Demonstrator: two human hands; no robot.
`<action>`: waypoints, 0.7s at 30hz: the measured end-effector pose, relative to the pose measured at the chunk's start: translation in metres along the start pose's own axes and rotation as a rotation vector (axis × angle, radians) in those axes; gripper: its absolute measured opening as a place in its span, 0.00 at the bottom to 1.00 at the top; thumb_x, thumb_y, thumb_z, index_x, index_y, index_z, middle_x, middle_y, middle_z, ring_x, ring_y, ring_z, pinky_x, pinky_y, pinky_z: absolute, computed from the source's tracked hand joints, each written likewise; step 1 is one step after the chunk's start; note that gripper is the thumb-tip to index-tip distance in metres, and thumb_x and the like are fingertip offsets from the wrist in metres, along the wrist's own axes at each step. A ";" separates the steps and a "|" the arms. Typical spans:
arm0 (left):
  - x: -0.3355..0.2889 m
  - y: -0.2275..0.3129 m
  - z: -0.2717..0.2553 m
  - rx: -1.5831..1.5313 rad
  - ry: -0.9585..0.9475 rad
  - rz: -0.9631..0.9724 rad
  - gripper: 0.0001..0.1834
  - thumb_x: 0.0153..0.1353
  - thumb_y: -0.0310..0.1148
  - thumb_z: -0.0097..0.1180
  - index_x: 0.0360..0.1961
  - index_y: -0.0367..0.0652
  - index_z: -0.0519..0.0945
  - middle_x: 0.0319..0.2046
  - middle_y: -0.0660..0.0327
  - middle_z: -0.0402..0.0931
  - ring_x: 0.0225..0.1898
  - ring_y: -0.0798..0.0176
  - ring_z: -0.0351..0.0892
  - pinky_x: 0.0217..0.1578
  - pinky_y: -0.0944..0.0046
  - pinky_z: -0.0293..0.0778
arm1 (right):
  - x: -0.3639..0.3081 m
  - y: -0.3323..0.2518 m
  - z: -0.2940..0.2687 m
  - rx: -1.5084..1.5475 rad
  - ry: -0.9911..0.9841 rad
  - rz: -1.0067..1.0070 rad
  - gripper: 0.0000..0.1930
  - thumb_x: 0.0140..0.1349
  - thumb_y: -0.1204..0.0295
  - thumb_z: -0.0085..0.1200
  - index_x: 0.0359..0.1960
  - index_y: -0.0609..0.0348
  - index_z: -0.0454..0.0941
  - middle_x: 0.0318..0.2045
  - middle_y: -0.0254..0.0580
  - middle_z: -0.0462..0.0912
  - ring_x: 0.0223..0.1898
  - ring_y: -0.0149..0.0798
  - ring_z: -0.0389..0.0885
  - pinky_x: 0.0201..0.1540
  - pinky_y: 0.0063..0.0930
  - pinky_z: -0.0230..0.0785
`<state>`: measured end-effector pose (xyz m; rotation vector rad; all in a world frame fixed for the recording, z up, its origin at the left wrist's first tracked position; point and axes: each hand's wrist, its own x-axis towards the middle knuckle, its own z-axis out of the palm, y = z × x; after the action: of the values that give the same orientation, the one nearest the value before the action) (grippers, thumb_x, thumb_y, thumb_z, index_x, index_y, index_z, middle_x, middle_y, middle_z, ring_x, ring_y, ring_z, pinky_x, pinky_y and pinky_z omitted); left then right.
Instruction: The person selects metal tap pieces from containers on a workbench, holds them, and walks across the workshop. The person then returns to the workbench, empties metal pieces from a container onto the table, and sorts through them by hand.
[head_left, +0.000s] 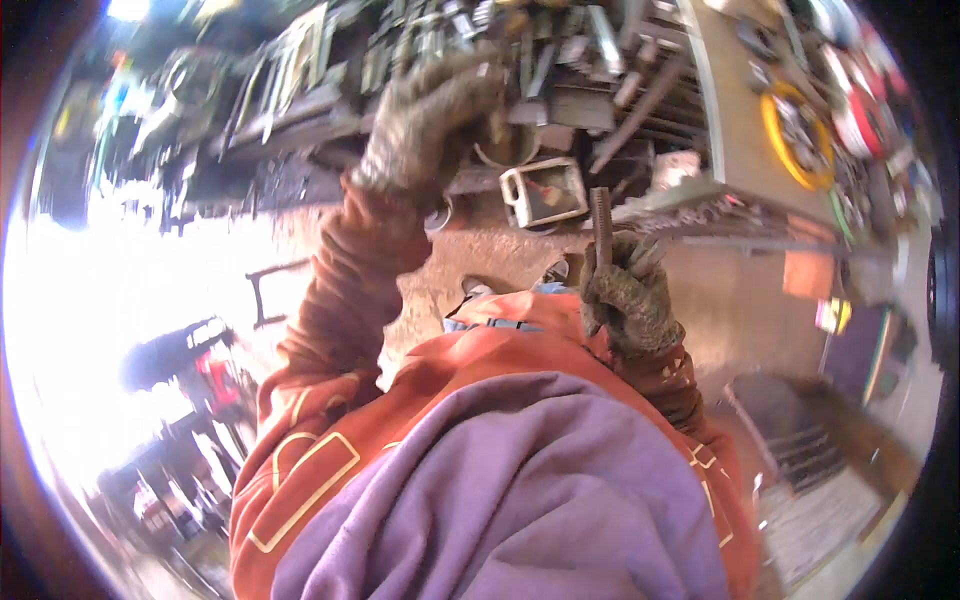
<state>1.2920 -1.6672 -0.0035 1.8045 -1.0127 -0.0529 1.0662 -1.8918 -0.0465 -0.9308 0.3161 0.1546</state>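
My right hand (pixel 635 305), in a dirty mottled work glove, is closed around a threaded metal rod (pixel 602 225) that stands upright above my fingers. Another short metal piece (pixel 648 258) sticks up beside it from the same hand. Raised at the upper left, my gloved left hand (pixel 430 125) reaches over a bench crowded with metal tools (pixel 540 70). Its fingers point right and are smeared, so I cannot tell whether they hold anything. Just right of that hand is a round rim (pixel 510 148), partly covered.
Below the bench edge sits a cut-open cream plastic container (pixel 545 192). Steel bars (pixel 650 110) lie at the bench's right end. A yellow ring (pixel 797 135) rests on the board at right. A dark slotted metal piece (pixel 790 430) is at lower right. Strong glare covers the left.
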 end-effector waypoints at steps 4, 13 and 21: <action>-0.127 0.057 0.014 -0.926 0.590 -0.744 0.25 0.65 0.35 0.58 0.60 0.33 0.75 0.46 0.54 0.83 0.39 0.60 0.83 0.38 0.61 0.82 | 0.012 0.005 0.015 -0.140 -0.105 0.167 0.15 0.58 0.77 0.65 0.45 0.62 0.75 0.28 0.39 0.82 0.22 0.31 0.79 0.22 0.24 0.71; -0.221 0.167 0.055 -0.709 1.093 -0.828 0.24 0.66 0.33 0.58 0.59 0.29 0.76 0.41 0.52 0.83 0.36 0.60 0.84 0.37 0.62 0.81 | 0.015 -0.008 0.080 -0.441 -0.430 0.587 0.11 0.60 0.78 0.64 0.43 0.61 0.77 0.25 0.36 0.80 0.19 0.30 0.77 0.20 0.23 0.68; -0.219 0.208 0.047 -0.504 1.294 -0.812 0.18 0.64 0.30 0.63 0.54 0.33 0.82 0.35 0.59 0.84 0.34 0.68 0.82 0.37 0.67 0.78 | 0.020 0.004 0.132 -0.563 -0.699 0.596 0.12 0.58 0.82 0.64 0.42 0.61 0.77 0.28 0.36 0.81 0.22 0.29 0.77 0.20 0.22 0.67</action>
<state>1.0027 -1.5857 0.0502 1.2422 0.6135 0.3011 1.1102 -1.7828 0.0170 -1.2448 -0.1252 1.1342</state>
